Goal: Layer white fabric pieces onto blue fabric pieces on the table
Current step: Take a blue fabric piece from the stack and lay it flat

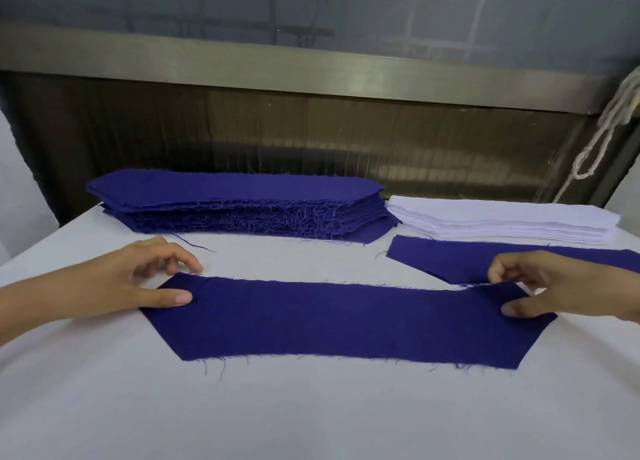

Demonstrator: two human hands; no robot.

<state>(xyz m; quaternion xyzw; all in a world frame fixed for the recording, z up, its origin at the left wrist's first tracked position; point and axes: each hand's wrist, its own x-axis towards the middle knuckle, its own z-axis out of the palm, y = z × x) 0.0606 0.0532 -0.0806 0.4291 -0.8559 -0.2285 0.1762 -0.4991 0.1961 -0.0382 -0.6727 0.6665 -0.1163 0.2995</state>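
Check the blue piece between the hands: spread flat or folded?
Spread flat. The blue piece lies in one layer on the table, no fold showing, with the left hand and right hand holding its ends.

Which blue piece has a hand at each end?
The front blue piece: left hand and right hand touch its ends. The blue stack and second loose piece lie behind.

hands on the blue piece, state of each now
Left hand: thumb presses blue fabric piece left end; grip cannot be told.
Right hand: pinches its top right edge.
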